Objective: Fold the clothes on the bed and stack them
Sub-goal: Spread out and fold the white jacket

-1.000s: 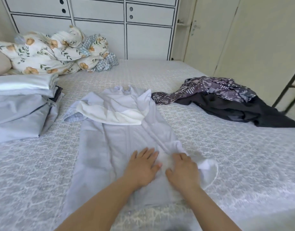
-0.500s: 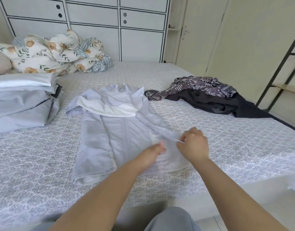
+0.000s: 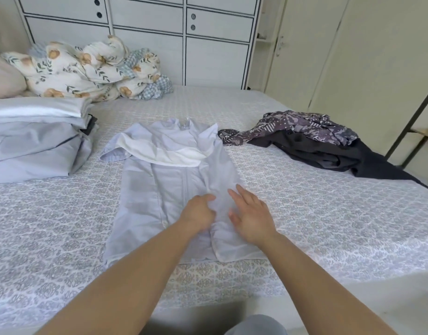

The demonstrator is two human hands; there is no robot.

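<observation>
A pale lilac shirt [image 3: 159, 189] lies lengthwise on the patterned bed [image 3: 328, 226], collar at the far end, sleeves folded across its chest showing white lining. Its right side is folded inward along the body. My left hand [image 3: 199, 211] rests on the lower middle of the shirt with fingers curled against the cloth. My right hand [image 3: 250, 213] lies flat and spread on the folded right panel. A stack of folded grey and white clothes [image 3: 36, 139] sits at the left. A heap of unfolded clothes, purple patterned [image 3: 304, 126] over black [image 3: 328, 153], lies at the right.
A floral quilt [image 3: 87, 68] and a pillow [image 3: 2, 78] are bunched at the head of the bed. White cabinets [image 3: 184, 32] stand behind, cream doors to the right. A dark metal frame [image 3: 415, 122] stands at the far right. The bed's near edge is just below the shirt hem.
Both hands pinched the shirt's right edge half a second ago; now the edge lies folded inward and my right hand is flat on it, smoothing.
</observation>
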